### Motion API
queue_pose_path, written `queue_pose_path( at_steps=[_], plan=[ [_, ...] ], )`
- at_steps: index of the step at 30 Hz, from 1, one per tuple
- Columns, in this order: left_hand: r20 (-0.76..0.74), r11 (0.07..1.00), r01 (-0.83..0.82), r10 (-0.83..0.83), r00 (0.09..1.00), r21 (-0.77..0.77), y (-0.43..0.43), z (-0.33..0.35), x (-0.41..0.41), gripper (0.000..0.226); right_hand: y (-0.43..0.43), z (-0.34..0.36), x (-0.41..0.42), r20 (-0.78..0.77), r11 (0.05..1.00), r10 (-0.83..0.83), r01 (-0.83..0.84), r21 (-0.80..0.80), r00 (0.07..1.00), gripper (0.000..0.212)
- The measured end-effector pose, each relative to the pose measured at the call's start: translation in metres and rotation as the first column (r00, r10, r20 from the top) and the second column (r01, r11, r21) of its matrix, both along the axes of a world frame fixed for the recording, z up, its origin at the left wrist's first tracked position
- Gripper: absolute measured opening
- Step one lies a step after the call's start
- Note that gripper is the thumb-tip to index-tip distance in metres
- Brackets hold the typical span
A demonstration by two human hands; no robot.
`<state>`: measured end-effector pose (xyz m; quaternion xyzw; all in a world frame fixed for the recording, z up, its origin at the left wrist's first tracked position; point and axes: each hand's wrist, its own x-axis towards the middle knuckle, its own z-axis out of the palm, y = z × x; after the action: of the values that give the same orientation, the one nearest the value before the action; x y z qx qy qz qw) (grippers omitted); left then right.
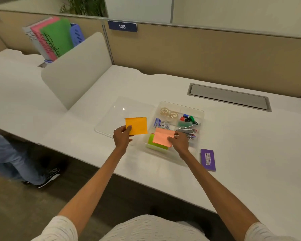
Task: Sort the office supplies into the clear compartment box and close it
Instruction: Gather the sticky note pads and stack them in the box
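Note:
The clear compartment box lies open on the white desk, its clear lid flat to its left. My left hand pinches an orange sticky-note pad above the lid's near edge. My right hand holds a pink sticky-note pad over the box's near left compartment, on top of a green pad. Other compartments hold tape rolls, coloured binder clips, staple boxes and pens.
A purple box lies on the desk just right of the compartment box. A cable hatch sits at the back right. A white divider panel stands to the left, with coloured folders behind it. Another person's leg and shoe show at lower left.

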<state>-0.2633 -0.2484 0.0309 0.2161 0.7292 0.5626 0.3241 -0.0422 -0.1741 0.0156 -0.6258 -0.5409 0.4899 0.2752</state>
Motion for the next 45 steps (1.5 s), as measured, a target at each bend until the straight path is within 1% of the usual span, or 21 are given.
queue_pose_path(
  at_steps=[3, 6, 10, 12, 15, 18, 20, 23, 25, 27, 28, 30, 33, 35, 37, 38, 39, 41, 42, 43, 45],
  plan=[
    [-0.001, 0.999, 0.034, -0.034, 0.999, 0.004, -0.002, 0.000, -0.009, 0.027, -0.001, 0.000, -0.012, 0.015, 1.000, 0.002, -0.002, 0.001, 1.000, 0.039],
    [0.007, 0.998, 0.065, -0.065, 0.998, -0.001, -0.002, -0.003, -0.013, 0.028, 0.000, -0.001, -0.022, 0.025, 0.998, 0.062, -0.061, -0.025, 0.998, 0.039],
    [0.018, 0.993, 0.116, -0.116, 0.993, -0.012, 0.002, -0.011, -0.010, 0.029, 0.002, 0.001, -0.030, 0.188, 0.969, 0.244, -0.245, -0.021, 0.951, 0.029],
    [0.031, 0.991, 0.133, -0.133, 0.991, -0.008, 0.005, -0.013, -0.007, 0.033, 0.001, 0.003, -0.030, 0.302, 0.943, 0.301, -0.329, 0.044, 0.905, 0.031],
    [0.040, 0.985, 0.170, -0.170, 0.985, 0.005, 0.012, -0.015, 0.000, 0.037, 0.000, 0.005, -0.024, 0.463, 0.913, 0.274, -0.380, 0.151, 0.843, 0.025],
    [0.028, 0.974, 0.226, -0.225, 0.974, 0.000, 0.020, -0.015, 0.007, 0.038, 0.003, 0.005, -0.021, 0.510, 0.906, 0.292, -0.404, 0.124, 0.810, 0.020],
    [0.034, 0.967, 0.256, -0.256, 0.966, -0.001, 0.026, -0.015, 0.011, 0.037, 0.005, 0.006, -0.017, 0.522, 0.928, 0.227, -0.345, 0.139, 0.822, 0.022],
    [0.038, 0.958, 0.287, -0.287, 0.957, 0.000, 0.032, -0.015, 0.014, 0.036, 0.011, 0.008, -0.012, 0.458, 0.960, 0.109, -0.212, 0.182, 0.882, 0.031],
    [0.034, 0.951, 0.308, -0.308, 0.951, -0.006, 0.036, -0.015, 0.015, 0.036, 0.013, 0.012, -0.012, 0.286, 0.978, 0.120, -0.164, 0.133, 0.951, 0.040],
    [0.050, 0.952, 0.307, -0.307, 0.950, -0.007, 0.039, -0.014, 0.018, 0.033, 0.014, 0.016, -0.012, 0.060, 0.992, 0.114, -0.117, 0.047, 0.992, 0.036],
    [0.060, 0.955, 0.298, -0.297, 0.953, -0.008, 0.040, -0.014, 0.019, 0.031, 0.015, 0.018, -0.010, -0.006, 0.995, 0.097, -0.097, 0.026, 0.995, 0.030],
    [0.079, 0.955, 0.297, -0.294, 0.952, -0.017, 0.042, -0.013, 0.019, 0.029, 0.018, 0.018, -0.007, -0.027, 0.996, 0.083, -0.082, 0.029, 0.996, 0.017],
    [0.128, 0.933, 0.359, -0.351, 0.928, -0.043, 0.044, -0.011, 0.018, 0.029, 0.018, 0.015, -0.004, -0.016, 0.996, 0.085, -0.084, 0.023, 0.996, 0.012],
    [0.136, 0.914, 0.400, -0.390, 0.911, -0.060, 0.045, -0.012, 0.020, 0.029, 0.015, 0.012, -0.004, 0.014, 0.999, 0.029, -0.029, 0.031, 0.999, 0.006],
    [0.130, 0.908, 0.413, -0.402, 0.906, -0.068, 0.044, -0.012, 0.022, 0.029, 0.013, 0.009, -0.004, 0.074, 0.998, -0.038, 0.035, 0.048, 0.997, 0.019],
    [0.123, 0.907, 0.415, -0.404, 0.906, -0.075, 0.044, -0.013, 0.022, 0.029, 0.013, 0.007, -0.004, 0.078, 0.998, -0.044, 0.040, 0.055, 0.996, 0.023],
    [0.120, 0.905, 0.418, -0.408, 0.905, -0.081, 0.044, -0.013, 0.022, 0.029, 0.012, 0.007, -0.005, 0.061, 0.998, -0.029, 0.025, 0.058, 0.998, 0.022],
    [0.106, 0.897, 0.433, -0.423, 0.900, -0.094, 0.043, -0.015, 0.020, 0.029, 0.011, 0.006, -0.005, 0.027, 0.998, 0.012, -0.014, 0.060, 1.000, 0.008],
    [0.079, 0.891, 0.442, -0.435, 0.897, -0.102, 0.042, -0.016, 0.020, 0.029, 0.011, 0.006, -0.005, 0.025, 0.998, 0.023, -0.024, 0.057, 0.999, 0.005],
    [0.018, 0.885, 0.450, -0.452, 0.892, -0.121, 0.042, -0.017, 0.019, 0.029, 0.011, 0.006, -0.005, 0.029, 0.998, 0.026, -0.027, 0.052, 0.999, 0.006],
    [-0.192, 0.873, 0.451, -0.483, 0.854, -0.186, 0.041, -0.020, 0.019, 0.027, 0.010, 0.005, -0.005, 0.036, 0.999, 0.010, -0.011, 0.036, 0.999, 0.008]
  ],
)
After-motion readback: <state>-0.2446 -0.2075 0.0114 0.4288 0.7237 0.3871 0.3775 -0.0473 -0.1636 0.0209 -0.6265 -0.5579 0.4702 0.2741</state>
